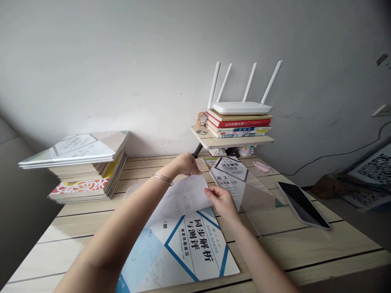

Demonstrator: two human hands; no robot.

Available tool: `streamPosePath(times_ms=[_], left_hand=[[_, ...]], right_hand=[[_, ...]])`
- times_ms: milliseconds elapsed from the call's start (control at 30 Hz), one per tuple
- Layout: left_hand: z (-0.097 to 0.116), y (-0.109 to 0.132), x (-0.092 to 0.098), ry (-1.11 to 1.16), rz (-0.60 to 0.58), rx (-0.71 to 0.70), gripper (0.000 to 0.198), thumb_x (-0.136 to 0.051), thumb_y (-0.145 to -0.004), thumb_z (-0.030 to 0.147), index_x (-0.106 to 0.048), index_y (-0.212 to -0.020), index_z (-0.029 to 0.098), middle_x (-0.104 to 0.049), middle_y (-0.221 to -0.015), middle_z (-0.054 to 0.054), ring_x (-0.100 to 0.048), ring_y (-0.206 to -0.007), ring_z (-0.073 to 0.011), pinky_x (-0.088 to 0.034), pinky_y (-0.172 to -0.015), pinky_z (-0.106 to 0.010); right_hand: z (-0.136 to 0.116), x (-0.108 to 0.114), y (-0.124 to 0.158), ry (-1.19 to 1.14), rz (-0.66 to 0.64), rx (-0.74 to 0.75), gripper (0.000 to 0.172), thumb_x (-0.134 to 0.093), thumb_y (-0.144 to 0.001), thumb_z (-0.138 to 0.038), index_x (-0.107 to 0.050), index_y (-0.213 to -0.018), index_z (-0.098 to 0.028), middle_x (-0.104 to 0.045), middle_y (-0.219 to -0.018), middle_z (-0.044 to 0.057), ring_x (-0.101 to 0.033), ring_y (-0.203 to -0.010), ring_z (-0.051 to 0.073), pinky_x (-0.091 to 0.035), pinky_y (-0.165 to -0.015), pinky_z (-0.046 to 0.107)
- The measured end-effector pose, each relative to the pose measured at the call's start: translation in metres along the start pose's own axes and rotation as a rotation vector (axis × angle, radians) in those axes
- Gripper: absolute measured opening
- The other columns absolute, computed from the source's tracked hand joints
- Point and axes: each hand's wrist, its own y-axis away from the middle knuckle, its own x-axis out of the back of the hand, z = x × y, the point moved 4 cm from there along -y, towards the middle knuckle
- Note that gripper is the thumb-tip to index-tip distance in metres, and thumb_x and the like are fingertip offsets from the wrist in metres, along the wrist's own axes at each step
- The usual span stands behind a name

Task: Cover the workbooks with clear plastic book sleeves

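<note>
Our left grip (185, 164) and right grip (225, 202) pinch edges of a pale sheet (185, 196), the blue-and-white workbook (195, 248) lying nearer us on the tabletop (82, 224).

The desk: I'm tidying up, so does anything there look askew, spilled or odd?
On the left stack, the top books jut past those beneath, so it looks uneven. The router perched on a book pile seems slightly unusual. No spill shows.

There are two hands (187, 163) (225, 202), two loose booklets (183, 249) (231, 179), two book stacks (85, 186) (240, 123), one router (242, 108), four antennas (250, 81), one tablet (302, 205).
</note>
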Motion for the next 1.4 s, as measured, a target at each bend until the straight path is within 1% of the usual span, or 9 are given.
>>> streamPosePath(times_ms=[167, 300, 433, 533, 700, 967, 1067, 1300, 1400], left_hand=[[-0.015, 0.009, 0.022, 0.004, -0.035, 0.026, 0.033, -0.075, -0.061, 0.043, -0.055, -0.06, 0.017, -0.068, -0.062, -0.004, -0.063, -0.054, -0.0157, -0.047, -0.056, -0.025], [-0.045, 0.044, 0.066, -0.054, -0.001, 0.073, 0.038, -0.07, -0.062, 0.053, -0.059, -0.062, 0.017, -0.071, -0.065, -0.006, -0.065, -0.06, -0.0182, -0.046, -0.061, -0.026], [-0.086, 0.094, 0.103, -0.053, 0.168, 0.088, 0.038, -0.065, -0.067, 0.055, -0.062, -0.061, 0.017, -0.071, -0.066, -0.007, -0.064, -0.061, -0.0177, -0.044, -0.06, -0.025], [-0.123, 0.13, 0.111, -0.012, 0.379, 0.112, 0.038, -0.064, -0.068, 0.055, -0.061, -0.06, 0.018, -0.068, -0.06, -0.005, -0.061, -0.056, -0.0167, -0.041, -0.055, -0.024], [-0.167, 0.17, 0.08, 0.445, 0.672, 0.092, 0.04, -0.067, -0.064, 0.055, -0.056, -0.078, 0.018, -0.065, -0.064, -0.001, -0.059, -0.056, -0.0142, -0.042, -0.055, -0.025], [-0.184, 0.182, 0.002, 1.043, 0.866, 0.115, 0.048, -0.079, -0.051, 0.044, -0.043, -0.072, 0.02, -0.052, -0.061, 0.007, -0.045, -0.051, -0.0064, -0.032, -0.048, -0.018], [-0.186, 0.185, -0.01, 1.123, 0.979, 0.1, 0.047, -0.078, -0.053, 0.042, -0.04, -0.07, 0.02, -0.056, -0.071, 0.004, -0.048, -0.056, -0.0069, -0.034, -0.051, -0.018], [-0.194, 0.185, -0.022, 1.102, 0.998, 0.101, 0.035, -0.076, -0.054, 0.038, -0.053, -0.073, 0.018, -0.057, -0.067, 0.003, -0.05, -0.058, -0.0089, -0.035, -0.053, -0.019], [-0.195, 0.183, -0.024, 1.128, 1.02, 0.047, 0.033, -0.076, -0.054, 0.032, -0.052, -0.071, 0.019, -0.058, -0.069, 0.003, -0.053, -0.062, -0.0097, -0.038, -0.058, -0.019]], right_hand=[[0.003, 0.005, -0.002, 0.05, 0.083, 0.123, 0.039, -0.063, -0.069, -0.055, -0.058, -0.061, -0.018, -0.062, -0.091, 0.008, -0.052, -0.071, 0.017, -0.042, -0.062, 0.027], [0.012, 0.005, -0.003, 0.029, 0.072, 0.028, 0.039, -0.061, -0.071, -0.056, -0.057, -0.065, -0.018, -0.055, -0.063, 0.001, -0.045, -0.057, 0.014, -0.037, -0.054, 0.026], [0.017, 0.006, -0.003, 0.027, 0.088, 0.016, 0.041, -0.062, -0.07, -0.057, -0.059, -0.067, -0.017, -0.052, -0.058, -0.001, -0.044, -0.056, 0.014, -0.036, -0.053, 0.025], [0.021, 0.007, -0.004, 0.025, 0.088, 0.017, 0.04, -0.063, -0.068, -0.057, -0.06, -0.067, -0.017, -0.053, -0.058, 0.0, -0.045, -0.056, 0.014, -0.036, -0.052, 0.026], [0.024, 0.008, -0.006, -0.014, 0.1, 0.025, 0.038, -0.065, -0.068, -0.055, -0.062, -0.07, -0.017, -0.057, -0.061, 0.002, -0.049, -0.059, 0.016, -0.04, -0.055, 0.027], [0.022, 0.009, -0.007, 0.006, 0.132, 0.044, 0.036, -0.067, -0.065, -0.053, -0.064, -0.071, -0.017, -0.061, -0.064, 0.003, -0.052, -0.061, 0.017, -0.042, -0.057, 0.027], [0.02, 0.009, -0.008, 0.023, 0.137, 0.057, 0.035, -0.066, -0.067, -0.053, -0.063, -0.072, -0.018, -0.061, -0.066, 0.003, -0.052, -0.062, 0.017, -0.042, -0.057, 0.028], [0.02, 0.013, -0.004, 0.047, 0.13, 0.075, 0.034, -0.067, -0.066, -0.051, -0.06, -0.073, -0.019, -0.061, -0.068, 0.004, -0.054, -0.063, 0.019, -0.044, -0.057, 0.029], [-0.003, 0.024, -0.006, 0.094, 0.238, 0.168, 0.032, -0.066, -0.066, -0.048, -0.055, -0.076, -0.02, -0.062, -0.077, 0.006, -0.057, -0.068, 0.02, -0.045, -0.061, 0.031]])
